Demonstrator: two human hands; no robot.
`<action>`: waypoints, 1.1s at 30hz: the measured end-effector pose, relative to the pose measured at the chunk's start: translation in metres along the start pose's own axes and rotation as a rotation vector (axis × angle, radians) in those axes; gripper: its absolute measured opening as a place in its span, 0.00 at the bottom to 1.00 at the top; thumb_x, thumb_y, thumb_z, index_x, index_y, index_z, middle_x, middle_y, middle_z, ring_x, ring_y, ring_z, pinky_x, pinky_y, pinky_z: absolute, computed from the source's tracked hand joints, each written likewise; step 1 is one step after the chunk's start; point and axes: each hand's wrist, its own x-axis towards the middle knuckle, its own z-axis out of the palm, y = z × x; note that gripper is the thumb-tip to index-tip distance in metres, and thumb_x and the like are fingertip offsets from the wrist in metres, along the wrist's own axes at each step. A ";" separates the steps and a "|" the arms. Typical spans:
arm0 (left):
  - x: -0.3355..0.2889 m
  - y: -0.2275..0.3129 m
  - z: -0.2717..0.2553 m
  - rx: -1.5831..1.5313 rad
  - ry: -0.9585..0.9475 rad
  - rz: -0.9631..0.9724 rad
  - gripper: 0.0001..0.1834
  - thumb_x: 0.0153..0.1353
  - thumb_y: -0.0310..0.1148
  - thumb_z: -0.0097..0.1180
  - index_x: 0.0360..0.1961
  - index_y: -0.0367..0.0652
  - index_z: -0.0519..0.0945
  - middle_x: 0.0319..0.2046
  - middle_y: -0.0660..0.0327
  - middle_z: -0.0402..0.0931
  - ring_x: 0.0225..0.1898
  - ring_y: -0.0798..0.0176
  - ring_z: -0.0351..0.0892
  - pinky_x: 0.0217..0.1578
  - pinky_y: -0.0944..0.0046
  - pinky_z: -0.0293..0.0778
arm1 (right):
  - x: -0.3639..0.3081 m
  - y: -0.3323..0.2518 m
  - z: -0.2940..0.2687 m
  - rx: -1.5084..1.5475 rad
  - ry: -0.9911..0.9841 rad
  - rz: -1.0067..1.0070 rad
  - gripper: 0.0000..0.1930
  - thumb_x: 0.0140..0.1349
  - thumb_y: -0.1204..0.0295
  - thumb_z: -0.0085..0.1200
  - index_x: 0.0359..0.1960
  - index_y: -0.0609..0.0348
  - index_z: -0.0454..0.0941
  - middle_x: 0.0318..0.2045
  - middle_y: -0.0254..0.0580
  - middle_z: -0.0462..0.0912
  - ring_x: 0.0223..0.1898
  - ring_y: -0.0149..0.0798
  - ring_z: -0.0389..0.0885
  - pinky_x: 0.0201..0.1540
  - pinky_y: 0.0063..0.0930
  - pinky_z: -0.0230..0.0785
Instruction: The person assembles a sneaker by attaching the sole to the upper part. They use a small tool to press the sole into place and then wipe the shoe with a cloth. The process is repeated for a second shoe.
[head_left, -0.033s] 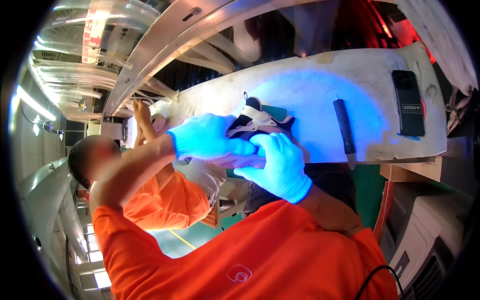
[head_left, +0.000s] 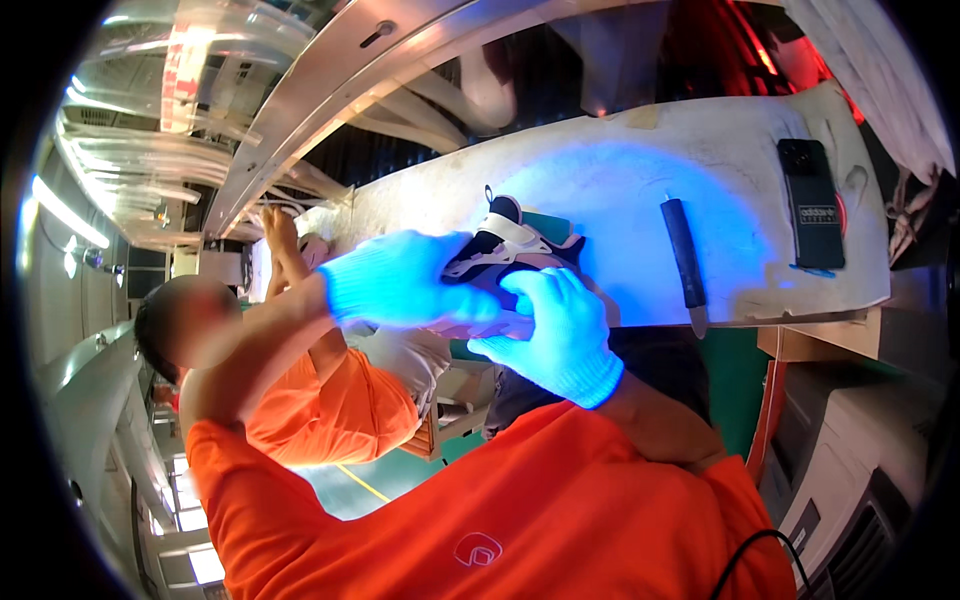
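A dark and white sneaker [head_left: 512,236], with a pull loop at its heel, lies tilted at the table's near edge, its pale sole side toward me. Both my hands wear knit gloves that look bright blue under the light. My left hand [head_left: 400,282] presses against the shoe's left part, fingers together along its side and a little blurred. My right hand [head_left: 562,338] grips the near side, thumb and fingers bent around the edge. What lies beneath the fingertips is hidden.
On the pale table [head_left: 640,250] lie a dark-handled knife [head_left: 683,250], its blade tip over the near edge, and a black phone [head_left: 812,205]. A teal piece [head_left: 549,226] shows behind the shoe. At left sits a co-worker in orange [head_left: 325,410]. A metal rail [head_left: 330,90] runs above.
My left hand has slid slightly left along the shoe. My right hand and the shoe stay nearly where they were.
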 end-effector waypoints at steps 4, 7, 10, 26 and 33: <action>-0.030 -0.028 0.005 0.235 0.335 0.699 0.58 0.45 0.52 0.87 0.77 0.40 0.78 0.64 0.40 0.86 0.61 0.38 0.90 0.61 0.46 0.85 | -0.017 0.006 -0.015 0.185 0.031 0.222 0.39 0.42 0.55 0.92 0.53 0.53 0.82 0.40 0.40 0.85 0.41 0.43 0.89 0.42 0.40 0.83; -0.023 -0.015 0.021 0.299 0.531 0.652 0.45 0.43 0.46 0.87 0.65 0.41 0.88 0.59 0.43 0.88 0.56 0.38 0.92 0.58 0.48 0.88 | -0.023 -0.002 -0.026 0.166 0.060 0.215 0.40 0.46 0.58 0.93 0.56 0.58 0.81 0.46 0.45 0.86 0.43 0.45 0.90 0.47 0.40 0.86; -0.023 -0.001 0.023 0.290 0.574 0.647 0.41 0.41 0.45 0.88 0.59 0.41 0.91 0.58 0.45 0.89 0.53 0.40 0.93 0.55 0.49 0.89 | -0.035 -0.003 -0.031 0.106 0.121 0.238 0.36 0.49 0.60 0.91 0.55 0.58 0.81 0.48 0.45 0.86 0.44 0.45 0.90 0.47 0.40 0.86; -0.005 -0.008 0.005 0.378 0.536 0.843 0.37 0.38 0.42 0.87 0.53 0.40 0.93 0.52 0.53 0.91 0.50 0.46 0.93 0.50 0.50 0.90 | -0.030 0.007 -0.030 0.207 0.122 0.309 0.26 0.49 0.63 0.88 0.43 0.54 0.83 0.40 0.42 0.86 0.40 0.45 0.89 0.42 0.40 0.83; 0.006 -0.033 0.004 0.302 0.510 0.930 0.35 0.41 0.44 0.88 0.51 0.37 0.92 0.54 0.49 0.90 0.53 0.43 0.92 0.54 0.48 0.88 | -0.020 0.010 -0.029 0.125 0.056 0.233 0.29 0.47 0.63 0.92 0.44 0.55 0.84 0.40 0.42 0.86 0.39 0.44 0.90 0.42 0.37 0.84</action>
